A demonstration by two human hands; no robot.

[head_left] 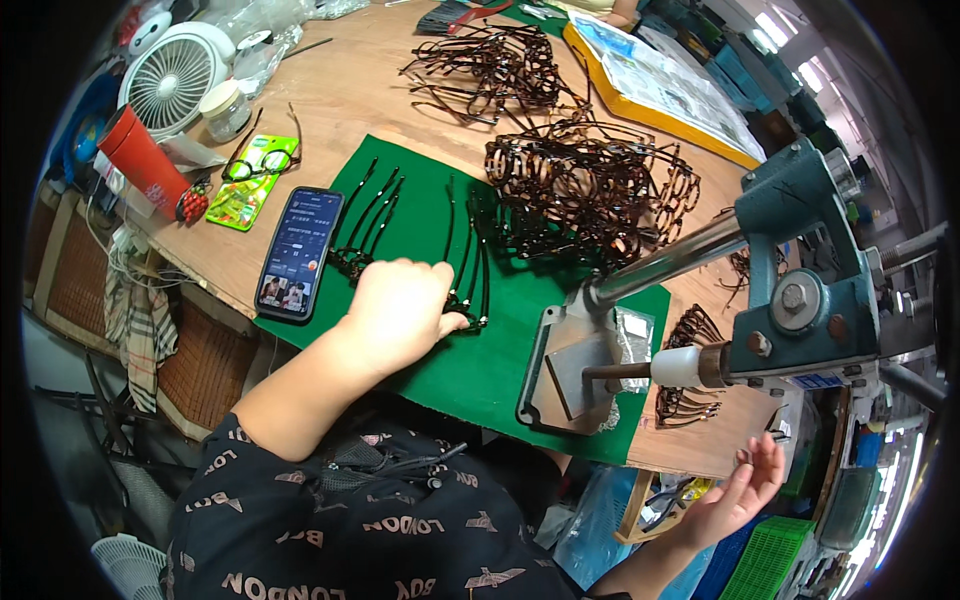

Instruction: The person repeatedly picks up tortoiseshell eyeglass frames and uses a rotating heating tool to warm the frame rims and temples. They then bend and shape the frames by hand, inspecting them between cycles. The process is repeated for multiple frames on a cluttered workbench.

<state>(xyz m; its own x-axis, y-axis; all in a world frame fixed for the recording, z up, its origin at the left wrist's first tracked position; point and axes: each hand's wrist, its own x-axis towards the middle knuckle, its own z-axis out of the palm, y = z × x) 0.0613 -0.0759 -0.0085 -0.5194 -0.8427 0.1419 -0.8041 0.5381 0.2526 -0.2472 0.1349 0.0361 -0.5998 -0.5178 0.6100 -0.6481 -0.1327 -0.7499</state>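
Note:
My left hand (400, 305) is closed over the fronts of a row of dark tortoiseshell eyeglass frames (466, 262) on a green mat (440, 372). Their thin temples stick out past the hand on both sides, pointing away from me. The fingertips are hidden beneath the hand. Off to the right, beyond the table's near edge, my right hand (735, 492) is raised with its palm turned up. Its fingers are loosely bent and apart, with a small dark spot by one fingertip that I cannot make out. A blue-green hand press (800, 260) stands between the two hands.
Two heaps of tortoiseshell frames, a far heap (490, 70) and a nearer heap (590, 190), cover the back. A phone (298, 255), red bottle (145, 165) and white fan (175, 78) stand left. More frames (690, 370) lie behind the press base (572, 372). A green crate (765, 560) sits lower right.

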